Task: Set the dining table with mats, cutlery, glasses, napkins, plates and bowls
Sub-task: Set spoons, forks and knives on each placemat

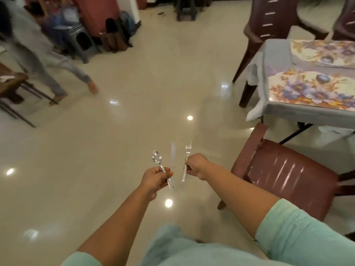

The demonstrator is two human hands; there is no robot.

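My left hand [156, 179] grips a steel spoon [157, 156] and a table knife [172, 158], both pointing away from me over the floor. My right hand [196, 166] grips a steel fork [187, 150] with its tines forward. The dining table [278, 112], under a grey cloth, stands at the right, well apart from both hands. Two floral mats lie on it: a near mat [311, 89] and a far mat [322, 51].
A maroon plastic chair [288, 173] stands just right of my right arm, and another maroon chair [269, 22] beyond the table. A person in grey [38, 54] walks at the far left, by a wooden chair [11, 83]. Stools and bags stand at the back.
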